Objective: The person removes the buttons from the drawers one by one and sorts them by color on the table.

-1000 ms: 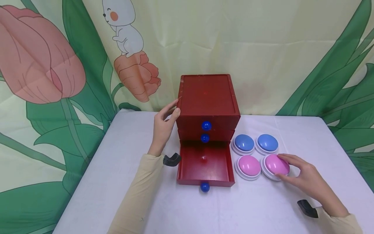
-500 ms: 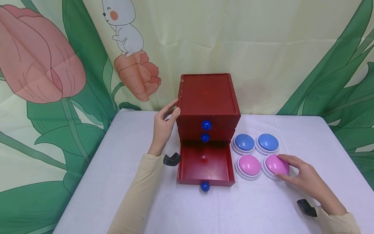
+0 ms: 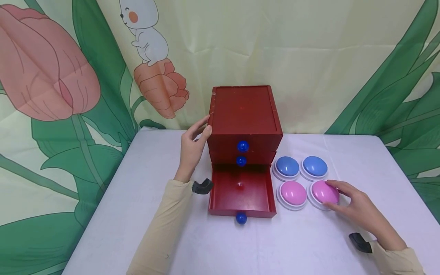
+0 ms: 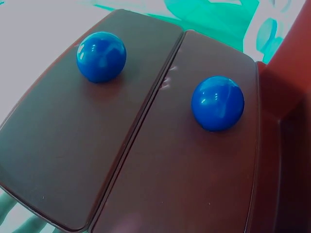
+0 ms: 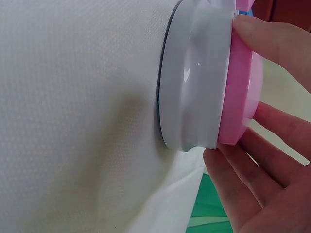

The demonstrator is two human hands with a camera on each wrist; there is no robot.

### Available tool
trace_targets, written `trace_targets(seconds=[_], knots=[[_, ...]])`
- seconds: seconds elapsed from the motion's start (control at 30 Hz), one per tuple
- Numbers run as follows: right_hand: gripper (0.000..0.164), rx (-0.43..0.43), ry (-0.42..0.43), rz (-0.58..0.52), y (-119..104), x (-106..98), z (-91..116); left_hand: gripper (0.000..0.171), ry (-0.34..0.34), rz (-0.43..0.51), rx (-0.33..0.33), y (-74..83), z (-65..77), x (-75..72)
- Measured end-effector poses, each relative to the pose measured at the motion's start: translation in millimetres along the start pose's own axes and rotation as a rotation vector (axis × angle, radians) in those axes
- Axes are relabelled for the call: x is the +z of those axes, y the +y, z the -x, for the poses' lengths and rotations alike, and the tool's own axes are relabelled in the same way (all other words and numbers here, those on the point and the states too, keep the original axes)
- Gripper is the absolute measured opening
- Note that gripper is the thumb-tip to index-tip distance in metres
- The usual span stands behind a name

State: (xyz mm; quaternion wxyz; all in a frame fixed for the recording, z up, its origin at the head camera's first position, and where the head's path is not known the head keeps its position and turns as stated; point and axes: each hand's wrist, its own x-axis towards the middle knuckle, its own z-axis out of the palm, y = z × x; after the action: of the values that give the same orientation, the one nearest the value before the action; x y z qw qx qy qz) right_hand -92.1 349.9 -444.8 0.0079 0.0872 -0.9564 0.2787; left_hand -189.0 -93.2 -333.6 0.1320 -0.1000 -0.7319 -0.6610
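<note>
My left hand [image 3: 193, 149] rests with extended fingers against the left side of a dark red drawer cabinet [image 3: 242, 110]. The cabinet's bottom drawer [image 3: 227, 194] is pulled out, with nothing inside it. Its two upper drawers are closed, and their round blue knobs [image 4: 101, 57] show large in the left wrist view. On the right, my right hand [image 3: 359, 210] holds a pink dome push button [image 3: 324, 192] between thumb and fingers. In the right wrist view the thumb lies at one edge of the pink dome [image 5: 238, 92] and the fingers at the opposite edge; the white base sits at the tablecloth.
A second pink button [image 3: 293, 193] stands just left of the held one. Two blue buttons [image 3: 287, 166] sit behind them, close to the cabinet's right side. A white cloth covers the table [image 3: 213, 248], and a printed curtain [image 3: 309, 76] hangs behind.
</note>
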Motion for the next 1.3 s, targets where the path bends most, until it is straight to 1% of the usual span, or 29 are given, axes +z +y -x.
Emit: trace_targets(seconds=[0.2,0.37,0.63,0.77,0.87,1.07,1.2,1.3], knots=[[0.075,-0.02,0.027,0.019,-6.5,-8.0,-1.6,0.043,0.005,-0.005,0.0,-0.7,-0.4,-0.6],[0.069,-0.033,0.044,-0.011,-14.0,-12.9,-2.5,0.043,0.007,-0.005,0.004,-0.1,-0.9,-1.9],[0.061,-0.009,0.057,-0.033,-36.6,-16.5,-2.2,0.043,0.009,-0.006,0.003,0.1,-1.8,-2.3],[0.055,-0.044,0.077,-0.038,-47.2,-17.7,-1.3,0.043,0.008,-0.005,0.003,0.2,-1.6,-2.5],[0.051,-0.066,0.089,-0.047,-54.0,-17.5,-0.8,0.043,0.008,-0.003,0.005,0.3,-1.6,-2.5],[0.046,-0.072,0.091,-0.056,-66.7,-14.1,1.1,0.043,0.002,-0.002,0.003,-0.1,-0.7,-2.1],[0.038,-0.111,0.11,-0.076,-73.4,-9.7,2.5,0.043,-0.003,-0.001,-0.001,0.2,0.5,-1.2],[0.036,-0.127,0.099,-0.101,-79.7,-7.4,2.4,0.043,-0.001,0.001,-0.001,0.7,1.1,-0.8]])
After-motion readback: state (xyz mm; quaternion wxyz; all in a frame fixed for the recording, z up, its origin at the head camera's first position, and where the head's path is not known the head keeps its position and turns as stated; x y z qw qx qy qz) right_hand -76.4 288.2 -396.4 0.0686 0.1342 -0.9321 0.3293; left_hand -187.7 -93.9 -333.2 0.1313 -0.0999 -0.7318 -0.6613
